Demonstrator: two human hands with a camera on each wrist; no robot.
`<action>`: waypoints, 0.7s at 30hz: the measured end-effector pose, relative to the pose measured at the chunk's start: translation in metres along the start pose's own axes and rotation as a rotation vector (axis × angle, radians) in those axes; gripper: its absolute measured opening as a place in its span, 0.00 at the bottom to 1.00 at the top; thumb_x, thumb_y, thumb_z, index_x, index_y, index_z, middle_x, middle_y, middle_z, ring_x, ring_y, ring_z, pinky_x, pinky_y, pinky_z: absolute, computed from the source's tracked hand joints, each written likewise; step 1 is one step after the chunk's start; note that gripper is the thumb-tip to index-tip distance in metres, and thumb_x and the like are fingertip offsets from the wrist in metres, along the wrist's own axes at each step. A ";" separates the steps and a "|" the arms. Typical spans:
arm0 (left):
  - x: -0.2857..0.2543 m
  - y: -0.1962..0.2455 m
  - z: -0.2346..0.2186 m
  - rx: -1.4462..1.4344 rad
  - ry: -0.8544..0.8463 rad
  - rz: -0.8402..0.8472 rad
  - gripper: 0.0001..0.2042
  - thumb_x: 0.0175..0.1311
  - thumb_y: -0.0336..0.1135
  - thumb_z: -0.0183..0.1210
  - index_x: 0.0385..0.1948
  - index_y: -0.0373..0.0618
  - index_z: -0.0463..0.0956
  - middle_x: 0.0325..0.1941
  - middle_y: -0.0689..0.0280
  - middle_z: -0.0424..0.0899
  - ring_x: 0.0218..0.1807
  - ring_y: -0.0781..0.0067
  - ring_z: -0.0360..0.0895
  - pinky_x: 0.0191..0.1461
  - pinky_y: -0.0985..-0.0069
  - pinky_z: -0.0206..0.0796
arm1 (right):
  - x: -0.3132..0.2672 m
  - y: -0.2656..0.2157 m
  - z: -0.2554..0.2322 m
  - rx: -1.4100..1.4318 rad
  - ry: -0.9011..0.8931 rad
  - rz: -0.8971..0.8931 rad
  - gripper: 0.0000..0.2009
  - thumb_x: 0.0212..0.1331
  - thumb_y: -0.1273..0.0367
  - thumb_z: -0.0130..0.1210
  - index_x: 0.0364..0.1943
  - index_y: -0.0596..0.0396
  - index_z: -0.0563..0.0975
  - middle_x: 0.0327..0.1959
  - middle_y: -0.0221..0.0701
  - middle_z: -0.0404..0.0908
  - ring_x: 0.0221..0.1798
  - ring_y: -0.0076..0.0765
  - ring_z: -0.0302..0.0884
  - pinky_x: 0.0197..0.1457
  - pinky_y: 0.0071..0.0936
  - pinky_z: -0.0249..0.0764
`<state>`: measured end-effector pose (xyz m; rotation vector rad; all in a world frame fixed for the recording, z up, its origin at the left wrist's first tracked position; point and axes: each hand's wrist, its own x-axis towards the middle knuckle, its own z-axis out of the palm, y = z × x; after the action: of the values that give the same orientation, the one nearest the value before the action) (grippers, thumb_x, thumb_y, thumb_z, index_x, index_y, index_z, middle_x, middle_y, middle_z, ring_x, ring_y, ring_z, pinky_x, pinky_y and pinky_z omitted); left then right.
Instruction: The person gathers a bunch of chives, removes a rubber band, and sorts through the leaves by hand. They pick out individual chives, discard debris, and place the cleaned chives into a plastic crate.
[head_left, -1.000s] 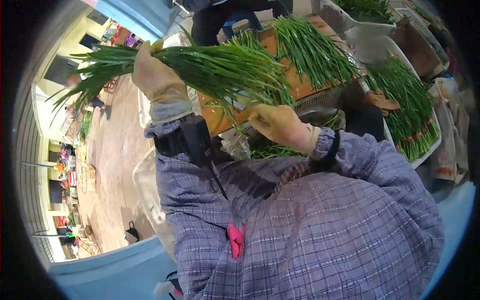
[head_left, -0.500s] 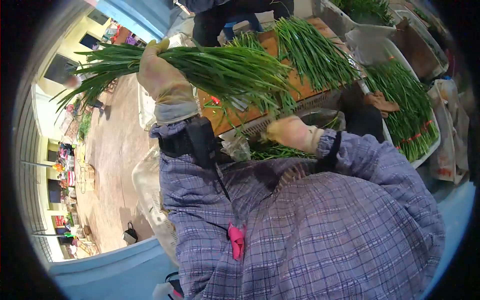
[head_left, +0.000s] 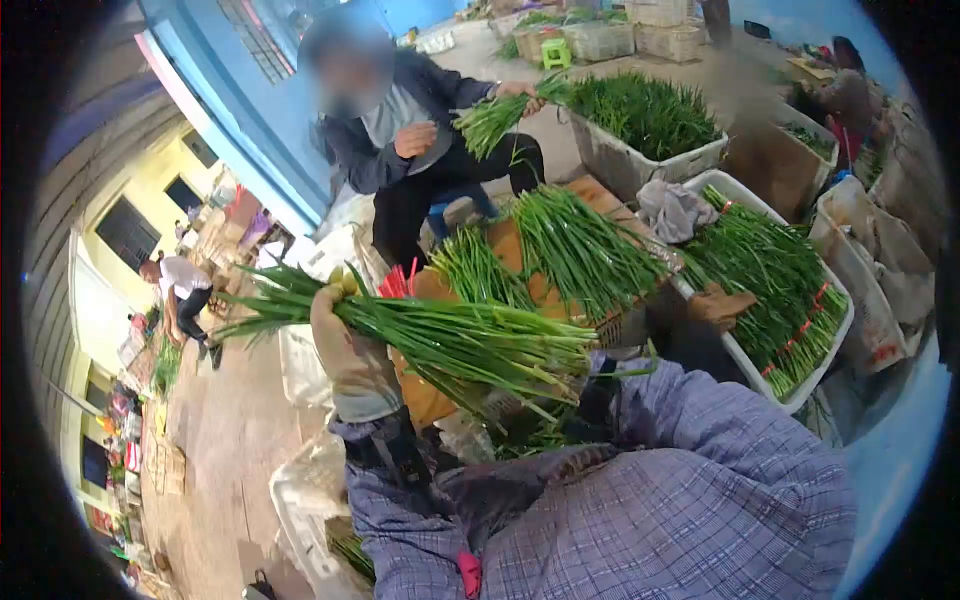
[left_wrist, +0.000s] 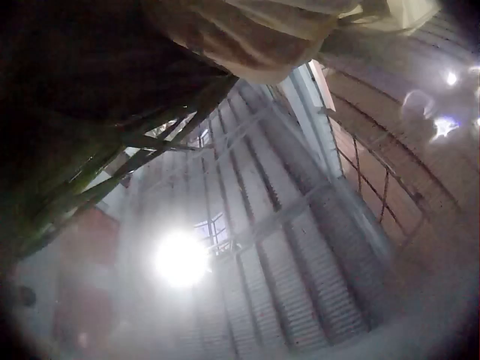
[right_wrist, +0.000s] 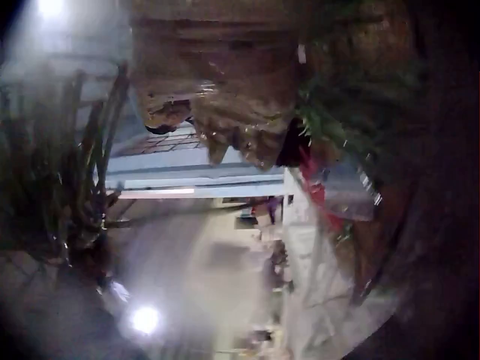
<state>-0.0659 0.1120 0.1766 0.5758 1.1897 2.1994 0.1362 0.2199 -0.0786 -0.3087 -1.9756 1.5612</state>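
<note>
My gloved left hand (head_left: 345, 350) grips a thick bunch of garlic chives (head_left: 480, 340) around its middle and holds it up. The bunch lies roughly level across the head view, leaf tips to the left and paler stem ends to the right. In the left wrist view the glove (left_wrist: 262, 45) shows at the top, with dark leaves beside it. My right hand is hidden behind the stem ends in the head view. The right wrist view shows its gloved fingers (right_wrist: 240, 127), blurred, with chives at the left; I cannot tell whether they hold any.
More chives (head_left: 580, 240) lie on a wooden board (head_left: 425, 398), near red ties (head_left: 397, 281). A white crate (head_left: 838, 350) of tied bunches stands at the right, another crate (head_left: 655, 175) behind. Across the board a seated person (head_left: 430, 130) holds a small bunch (head_left: 495, 125).
The head view has tilted up, bringing the seated person into sight. My left hand keeps its grip on the bunch. My right hand, visible below the stems before, is now behind them.
</note>
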 end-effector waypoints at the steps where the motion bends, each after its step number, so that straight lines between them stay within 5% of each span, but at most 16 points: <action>1: 0.007 -0.003 -0.006 -0.015 0.007 0.013 0.06 0.61 0.34 0.49 0.31 0.44 0.72 0.25 0.68 0.73 0.24 0.74 0.72 0.27 0.77 0.68 | -0.001 -0.001 0.001 0.067 -0.024 0.007 0.20 0.57 0.65 0.59 0.53 0.54 0.73 0.36 0.34 0.81 0.36 0.37 0.77 0.40 0.31 0.73; 3: 0.014 -0.003 -0.009 -0.035 0.123 0.046 0.07 0.60 0.34 0.49 0.33 0.43 0.72 0.26 0.67 0.73 0.25 0.73 0.72 0.27 0.75 0.68 | -0.002 -0.005 0.003 0.196 -0.075 0.030 0.19 0.57 0.65 0.59 0.53 0.54 0.72 0.36 0.33 0.81 0.35 0.35 0.77 0.40 0.30 0.73; 7: 0.011 0.009 -0.023 0.023 0.072 0.091 0.09 0.60 0.36 0.51 0.36 0.42 0.71 0.31 0.66 0.73 0.31 0.69 0.74 0.36 0.69 0.73 | -0.002 -0.013 0.003 0.507 -0.211 0.147 0.19 0.59 0.65 0.57 0.53 0.54 0.72 0.35 0.32 0.81 0.34 0.32 0.76 0.38 0.29 0.72; 8: 0.012 0.015 -0.026 -0.062 0.040 0.059 0.09 0.59 0.37 0.52 0.35 0.42 0.71 0.30 0.65 0.73 0.32 0.68 0.75 0.41 0.68 0.74 | -0.013 -0.051 -0.020 -0.003 -0.345 -0.114 0.13 0.58 0.65 0.56 0.46 0.54 0.77 0.34 0.33 0.81 0.33 0.30 0.76 0.35 0.28 0.71; 9: 0.014 0.016 -0.029 -0.051 0.123 0.127 0.08 0.59 0.36 0.53 0.34 0.42 0.71 0.29 0.65 0.73 0.32 0.67 0.74 0.38 0.68 0.73 | -0.022 -0.076 -0.025 0.184 -0.262 0.484 0.10 0.56 0.64 0.58 0.36 0.56 0.81 0.32 0.34 0.81 0.35 0.35 0.78 0.36 0.32 0.71; 10: 0.017 0.016 -0.051 -0.019 0.184 0.158 0.09 0.58 0.36 0.54 0.34 0.41 0.71 0.28 0.64 0.73 0.31 0.67 0.74 0.37 0.69 0.71 | -0.043 -0.006 -0.039 0.032 -0.274 0.560 0.09 0.57 0.65 0.57 0.31 0.56 0.82 0.29 0.32 0.82 0.31 0.32 0.78 0.35 0.30 0.72; 11: 0.028 0.015 -0.058 -0.017 0.193 0.202 0.09 0.58 0.36 0.54 0.33 0.41 0.71 0.28 0.64 0.73 0.30 0.67 0.74 0.36 0.69 0.70 | -0.050 -0.051 -0.052 -0.217 -0.163 -0.143 0.12 0.62 0.63 0.55 0.28 0.58 0.81 0.28 0.31 0.81 0.26 0.25 0.76 0.32 0.28 0.72; 12: 0.024 0.016 -0.053 -0.039 0.227 0.162 0.09 0.59 0.36 0.54 0.33 0.41 0.71 0.27 0.64 0.72 0.29 0.67 0.73 0.35 0.70 0.70 | -0.058 -0.067 -0.045 0.111 0.180 0.342 0.12 0.62 0.60 0.54 0.33 0.54 0.81 0.28 0.26 0.79 0.28 0.22 0.72 0.31 0.21 0.68; 13: 0.018 0.015 -0.047 -0.057 0.252 0.116 0.08 0.59 0.36 0.54 0.32 0.40 0.71 0.27 0.63 0.72 0.28 0.67 0.73 0.34 0.71 0.69 | -0.052 -0.060 -0.051 0.238 0.375 0.386 0.13 0.62 0.59 0.56 0.40 0.54 0.79 0.34 0.30 0.79 0.30 0.23 0.74 0.34 0.21 0.70; 14: 0.019 0.011 -0.048 -0.050 0.281 0.150 0.09 0.59 0.35 0.53 0.32 0.39 0.72 0.26 0.62 0.72 0.27 0.67 0.73 0.34 0.71 0.69 | -0.041 -0.064 -0.043 0.431 0.545 0.067 0.14 0.60 0.63 0.57 0.44 0.59 0.77 0.35 0.29 0.80 0.28 0.23 0.74 0.32 0.22 0.73; 15: 0.016 0.008 -0.043 -0.043 0.276 0.145 0.09 0.59 0.35 0.53 0.32 0.39 0.72 0.26 0.62 0.72 0.27 0.67 0.73 0.34 0.71 0.69 | -0.030 -0.081 -0.036 0.437 0.554 0.070 0.14 0.60 0.63 0.57 0.44 0.59 0.77 0.35 0.29 0.80 0.28 0.23 0.74 0.32 0.22 0.73; 18: 0.011 0.001 -0.033 -0.028 0.343 0.154 0.11 0.58 0.32 0.50 0.39 0.36 0.72 0.27 0.62 0.73 0.27 0.67 0.73 0.34 0.72 0.69 | -0.007 -0.140 -0.024 0.520 0.500 0.002 0.17 0.60 0.61 0.57 0.46 0.60 0.75 0.36 0.29 0.79 0.26 0.20 0.72 0.29 0.21 0.71; 20: 0.003 -0.002 -0.026 -0.007 0.339 0.174 0.12 0.59 0.32 0.49 0.42 0.36 0.71 0.28 0.63 0.73 0.28 0.68 0.73 0.34 0.72 0.69 | -0.003 -0.153 -0.020 0.239 -0.029 0.402 0.18 0.59 0.60 0.58 0.46 0.60 0.75 0.33 0.27 0.79 0.25 0.21 0.72 0.27 0.20 0.70; 21: -0.001 -0.002 -0.020 0.006 0.337 0.199 0.14 0.59 0.31 0.49 0.45 0.37 0.71 0.29 0.63 0.73 0.29 0.69 0.73 0.34 0.72 0.70 | -0.002 -0.159 -0.020 0.238 -0.030 0.393 0.18 0.59 0.60 0.58 0.46 0.60 0.75 0.33 0.27 0.79 0.25 0.21 0.72 0.27 0.20 0.70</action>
<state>-0.0767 0.0996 0.1646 0.3452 1.3560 2.5360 0.1774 0.1904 0.0734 -0.6054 -1.8003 2.0346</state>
